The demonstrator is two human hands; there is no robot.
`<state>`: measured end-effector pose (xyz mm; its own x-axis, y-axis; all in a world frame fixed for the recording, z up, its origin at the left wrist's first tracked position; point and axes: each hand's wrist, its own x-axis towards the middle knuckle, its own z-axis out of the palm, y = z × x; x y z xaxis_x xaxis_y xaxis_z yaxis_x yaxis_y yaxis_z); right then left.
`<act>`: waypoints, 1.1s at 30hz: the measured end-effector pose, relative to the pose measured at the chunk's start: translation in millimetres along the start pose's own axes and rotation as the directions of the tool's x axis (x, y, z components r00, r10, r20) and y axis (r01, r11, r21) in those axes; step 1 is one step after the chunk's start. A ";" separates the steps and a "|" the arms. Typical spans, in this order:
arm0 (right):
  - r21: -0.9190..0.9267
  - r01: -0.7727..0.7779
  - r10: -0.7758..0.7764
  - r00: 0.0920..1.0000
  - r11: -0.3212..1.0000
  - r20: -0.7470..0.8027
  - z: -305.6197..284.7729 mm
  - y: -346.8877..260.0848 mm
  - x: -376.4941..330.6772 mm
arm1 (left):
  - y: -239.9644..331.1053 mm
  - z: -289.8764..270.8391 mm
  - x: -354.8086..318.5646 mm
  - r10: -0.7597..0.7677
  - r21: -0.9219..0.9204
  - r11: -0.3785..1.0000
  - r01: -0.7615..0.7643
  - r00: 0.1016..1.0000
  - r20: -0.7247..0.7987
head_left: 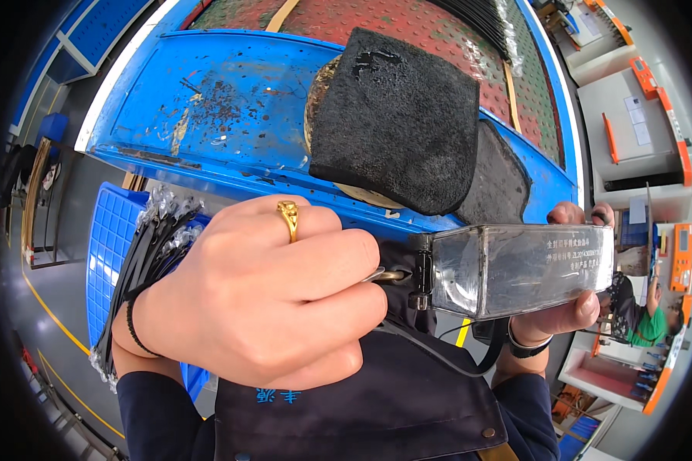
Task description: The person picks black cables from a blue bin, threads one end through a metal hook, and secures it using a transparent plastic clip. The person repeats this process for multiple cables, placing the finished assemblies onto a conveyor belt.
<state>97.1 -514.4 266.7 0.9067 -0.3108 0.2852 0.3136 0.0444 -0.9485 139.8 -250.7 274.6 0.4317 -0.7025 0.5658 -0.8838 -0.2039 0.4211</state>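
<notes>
Bright, even light; sharp centre, fisheye bending and dark vignette at edges.

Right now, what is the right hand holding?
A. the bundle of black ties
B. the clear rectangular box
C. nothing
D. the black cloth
B: the right hand wraps the far end of the clear box; the black cloth lies untouched on the blue tray.

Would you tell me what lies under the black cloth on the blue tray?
Under the black cloth a round tan rim peeks out left and below, with a dark pad at right; its middle is covered.
</notes>
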 end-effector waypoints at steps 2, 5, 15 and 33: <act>0.007 0.013 -0.013 1.000 1.000 -0.006 0.6 0.4 0.3 | 0.3 0.0 0.1 -0.002 0.001 1.000 0.002 1.000 -0.005; -0.001 0.050 -0.050 0.998 0.999 -0.030 4.6 0.6 -0.4 | -0.4 0.8 0.5 0.006 -0.011 1.000 -0.007 1.000 -0.018; -0.101 0.097 -0.103 0.993 0.990 -0.063 3.6 -3.2 -5.7 | -2.5 2.7 -1.6 -0.018 -0.011 1.000 0.018 0.999 -0.029; 0.285 0.033 -0.097 0.972 0.958 0.215 -11.3 -6.2 7.5 | -0.3 5.5 -4.2 0.191 0.238 0.959 -0.156 0.973 -0.132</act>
<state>98.8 -527.7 273.2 0.9112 -0.1026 0.3991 0.4108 0.3029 -0.8600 137.3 -251.4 268.2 0.2751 -0.6326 0.7240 -0.9575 -0.2483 0.1469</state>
